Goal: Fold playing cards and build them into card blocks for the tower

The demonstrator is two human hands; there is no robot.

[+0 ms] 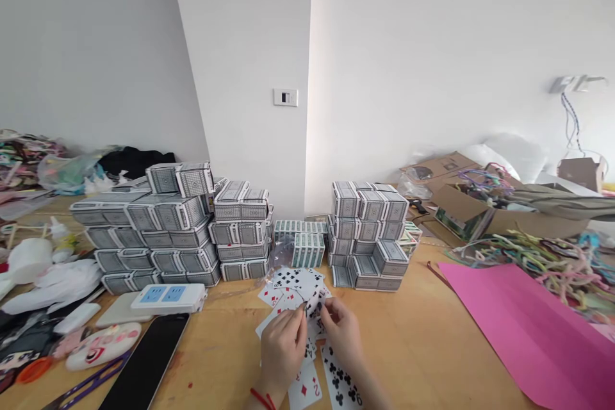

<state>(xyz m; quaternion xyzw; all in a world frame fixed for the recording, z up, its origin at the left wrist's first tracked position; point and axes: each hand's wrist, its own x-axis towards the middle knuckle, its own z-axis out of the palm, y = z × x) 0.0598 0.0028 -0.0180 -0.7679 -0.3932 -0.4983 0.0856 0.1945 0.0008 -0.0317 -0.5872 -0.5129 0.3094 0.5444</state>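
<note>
My left hand [284, 341] and my right hand [342, 332] meet over the middle of the table, each pinching an edge of one playing card [314, 301] that looks bent between the fingertips. Loose playing cards [294, 278] lie face up in a spread beneath and around both hands. Among them, a two of diamonds [304, 389] shows below my left hand, and a nine of clubs [340, 381] is partly covered by my right wrist. A red string circles my left wrist.
Stacks of grey patterned card blocks [177, 240] stand at the left, with another stack [369, 230] to the right. Small green boxes [308, 248] sit between them. A black phone [147, 362], a white power strip [168, 299], scissors [91, 384], pink paper [533, 333] and yarn [533, 262] flank the work area.
</note>
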